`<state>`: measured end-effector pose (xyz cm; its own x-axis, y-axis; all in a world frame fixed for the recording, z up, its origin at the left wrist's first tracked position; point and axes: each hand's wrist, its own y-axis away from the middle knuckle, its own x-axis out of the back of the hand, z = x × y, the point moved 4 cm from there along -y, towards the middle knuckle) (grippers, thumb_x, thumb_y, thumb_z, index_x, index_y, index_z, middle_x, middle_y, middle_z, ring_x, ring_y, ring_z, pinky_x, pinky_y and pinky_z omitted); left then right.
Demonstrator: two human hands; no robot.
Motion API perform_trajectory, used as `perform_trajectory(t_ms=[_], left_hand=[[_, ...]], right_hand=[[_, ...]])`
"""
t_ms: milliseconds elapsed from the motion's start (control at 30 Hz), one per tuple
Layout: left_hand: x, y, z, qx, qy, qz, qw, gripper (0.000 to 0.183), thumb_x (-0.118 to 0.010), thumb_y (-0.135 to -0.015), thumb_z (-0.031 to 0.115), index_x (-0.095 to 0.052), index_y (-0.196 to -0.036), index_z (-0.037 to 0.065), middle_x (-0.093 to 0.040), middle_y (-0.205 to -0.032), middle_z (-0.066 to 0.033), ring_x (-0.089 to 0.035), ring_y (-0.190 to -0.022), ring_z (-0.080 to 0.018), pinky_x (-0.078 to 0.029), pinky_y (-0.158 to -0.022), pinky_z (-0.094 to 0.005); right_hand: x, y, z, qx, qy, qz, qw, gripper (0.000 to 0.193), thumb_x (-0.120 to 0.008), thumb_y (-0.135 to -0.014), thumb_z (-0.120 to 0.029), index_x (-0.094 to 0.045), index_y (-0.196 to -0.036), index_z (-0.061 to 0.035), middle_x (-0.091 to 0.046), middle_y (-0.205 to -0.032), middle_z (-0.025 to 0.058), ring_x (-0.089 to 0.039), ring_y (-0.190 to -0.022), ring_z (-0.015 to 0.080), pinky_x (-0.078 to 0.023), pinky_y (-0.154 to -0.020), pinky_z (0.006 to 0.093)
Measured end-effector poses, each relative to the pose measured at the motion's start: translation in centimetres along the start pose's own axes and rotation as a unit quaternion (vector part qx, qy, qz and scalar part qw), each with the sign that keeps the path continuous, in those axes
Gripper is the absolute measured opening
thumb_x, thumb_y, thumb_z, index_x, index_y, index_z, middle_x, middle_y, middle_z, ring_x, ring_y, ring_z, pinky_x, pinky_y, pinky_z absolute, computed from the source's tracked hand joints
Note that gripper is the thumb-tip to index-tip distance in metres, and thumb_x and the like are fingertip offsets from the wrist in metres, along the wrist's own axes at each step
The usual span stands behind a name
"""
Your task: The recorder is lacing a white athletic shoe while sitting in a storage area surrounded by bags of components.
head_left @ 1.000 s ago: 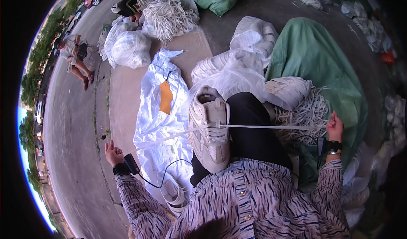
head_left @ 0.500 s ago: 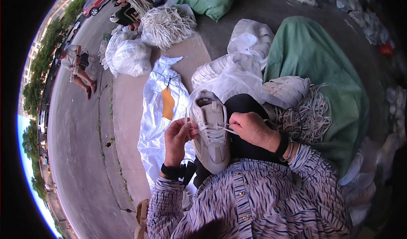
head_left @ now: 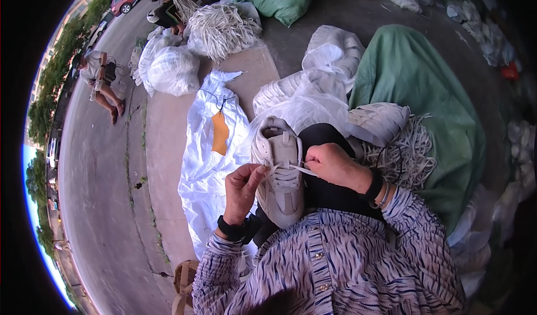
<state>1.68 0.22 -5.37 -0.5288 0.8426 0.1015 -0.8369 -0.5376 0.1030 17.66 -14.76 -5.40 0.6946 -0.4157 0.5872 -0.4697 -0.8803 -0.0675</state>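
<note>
Bringing the lace [head_left: 302,170] in from a wide stretch, left hand [head_left: 240,189] and right hand [head_left: 335,167] now clamp it close at the shoe [head_left: 284,192] on the lap [head_left: 335,197], left fingers [head_left: 258,172] apparently pinched together.

The shoe [head_left: 284,185] looks matt and leathery to me, with rough mesh [head_left: 288,203] at its toe and a flat fabric lace [head_left: 306,171]. Left of the shoe, a crinkled plastic sheet [head_left: 204,172] shines; beyond it, I see a thin, filmy plastic bag [head_left: 313,108]; right of it, a dull, cloth-like green cover [head_left: 408,91]; below it, a soft cloth shirt [head_left: 358,259] with shiny buttons [head_left: 319,256]
</note>
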Motion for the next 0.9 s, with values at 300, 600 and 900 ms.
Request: perform_trajectory(t_ms=[300, 600, 900], left_hand=[[1.0, 0.0, -1.0, -0.080, -0.084, 0.028, 0.993, 0.016, -0.058, -0.091, 0.014, -0.063, -0.089, -0.001, -0.063, -0.085, -0.0019, -0.055, -0.078, -0.0071, -0.044, -0.072, -0.0208], [0.9, -0.4, -2.5, -0.027, -0.033, 0.036, 0.998, 0.017, -0.063, -0.087, 0.015, -0.063, -0.084, -0.001, -0.060, -0.081, -0.0014, -0.053, -0.073, -0.0070, -0.042, -0.065, -0.0199], [0.5, -0.7, -1.6, 0.063, -0.043, 0.018, 0.997, 0.016, -0.063, -0.084, 0.015, -0.063, -0.081, -0.001, -0.060, -0.071, 0.0012, -0.050, -0.065, -0.0031, -0.042, -0.060, -0.0192]], right_hand=[[-0.1, -0.8, 0.1, -0.006, 0.034, -0.055, 0.998, 0.011, -0.060, -0.075, -0.010, -0.061, -0.073, 0.0009, -0.059, -0.060, 0.0156, -0.060, -0.055, 0.0248, -0.045, -0.052, 0.0350], [0.0, 0.0, 0.1, 0.025, -0.015, 0.007, 1.000, 0.006, -0.059, -0.080, -0.006, -0.060, -0.081, 0.0001, -0.062, -0.068, 0.0138, -0.061, -0.059, 0.0218, -0.045, -0.055, 0.0308], [1.2, 0.0, -1.5, 0.129, 0.091, -0.020, 0.987, 0.003, -0.058, -0.078, -0.007, -0.060, -0.081, -0.0062, -0.057, -0.085, 0.0083, -0.059, -0.075, 0.0271, -0.048, -0.065, 0.0358]])
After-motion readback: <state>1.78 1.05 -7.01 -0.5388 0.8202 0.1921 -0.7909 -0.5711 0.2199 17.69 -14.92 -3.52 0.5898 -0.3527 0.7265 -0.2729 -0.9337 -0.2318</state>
